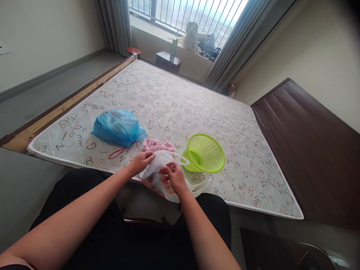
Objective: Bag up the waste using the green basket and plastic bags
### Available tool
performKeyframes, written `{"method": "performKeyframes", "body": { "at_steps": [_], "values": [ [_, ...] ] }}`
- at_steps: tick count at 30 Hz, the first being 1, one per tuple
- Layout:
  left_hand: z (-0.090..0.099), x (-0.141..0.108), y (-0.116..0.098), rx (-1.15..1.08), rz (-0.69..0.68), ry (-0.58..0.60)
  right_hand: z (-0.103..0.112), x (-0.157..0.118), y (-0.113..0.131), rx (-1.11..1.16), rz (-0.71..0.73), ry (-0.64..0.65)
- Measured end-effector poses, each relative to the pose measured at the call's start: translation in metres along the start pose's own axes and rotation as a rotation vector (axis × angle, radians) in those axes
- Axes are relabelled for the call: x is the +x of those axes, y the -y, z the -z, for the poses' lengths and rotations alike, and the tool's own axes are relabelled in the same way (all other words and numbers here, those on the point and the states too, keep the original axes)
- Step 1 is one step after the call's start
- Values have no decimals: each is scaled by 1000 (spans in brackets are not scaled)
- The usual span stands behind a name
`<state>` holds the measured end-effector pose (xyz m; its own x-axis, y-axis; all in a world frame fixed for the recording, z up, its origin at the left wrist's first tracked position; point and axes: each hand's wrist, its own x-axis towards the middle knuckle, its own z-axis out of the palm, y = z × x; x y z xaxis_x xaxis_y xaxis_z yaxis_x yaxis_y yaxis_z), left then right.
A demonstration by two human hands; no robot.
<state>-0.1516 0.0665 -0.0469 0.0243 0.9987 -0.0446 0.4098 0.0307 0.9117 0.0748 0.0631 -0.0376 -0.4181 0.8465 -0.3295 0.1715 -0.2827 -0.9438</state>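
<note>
- At the near edge of the mattress (174,101), both of the person's hands are on a white plastic bag (161,162) that lies partly on the mattress and partly hangs over the edge toward the lap.
- Left hand (141,162): fingers curled and closed on the upper left part of the white plastic bag, pinching the film.
- Right hand (173,175): fingers bent and closed on the bag's middle, just below its white loop handle (184,160); thumb and fingertips press into the material.
- Orange print shows through the lower part of the bag, beneath the hands; what is inside cannot be told.
- Pink cloth (158,144): bunched, lying on the mattress just behind the white plastic bag, touching or nearly touching it.
- Blue plastic bag (118,126): filled and gathered shut, lying left of the pink cloth, with a red drawstring (119,152) trailing from its neck toward the mattress edge.
- Green basket (205,153): plastic mesh, tipped on its side with its opening facing right and away, just right of the loop handle.
- Mattress cover is pale with printed letters; a wooden bed frame (70,103) shows along its left side and a dark headboard (306,142) along the right.
- Window sill (168,37) beyond the far end carries a bottle and bags; detail is too small to read.
</note>
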Motion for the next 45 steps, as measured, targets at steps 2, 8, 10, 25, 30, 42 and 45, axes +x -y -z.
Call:
{"method": "performKeyframes", "body": {
  "at_steps": [2, 8, 10, 25, 30, 42, 45],
  "values": [
    [0, 0, 0, 4, -7, 6, 1, -1, -2, -145, 20, 55],
    [-1, -1, -3, 16, -6, 13, -9, -11, -8, -546, 285, 192],
    [-1, 0, -3, 11, -2, 1, -11, -8, -9, -574, 340, 95],
    [-5, 3, 8, 9, 14, -27, 12, 8, -30, -694, 117, -289],
    [-4, 2, 8, 35, 23, -17, 9, 8, -30, -729, 144, -312],
    [-2, -1, -3, 23, 47, -2, -1, 3, -17, -1000, 110, -539],
    [-2, -2, -3, 46, 40, -17, 0, 4, -16, -982, 70, -507]
  ]
}}
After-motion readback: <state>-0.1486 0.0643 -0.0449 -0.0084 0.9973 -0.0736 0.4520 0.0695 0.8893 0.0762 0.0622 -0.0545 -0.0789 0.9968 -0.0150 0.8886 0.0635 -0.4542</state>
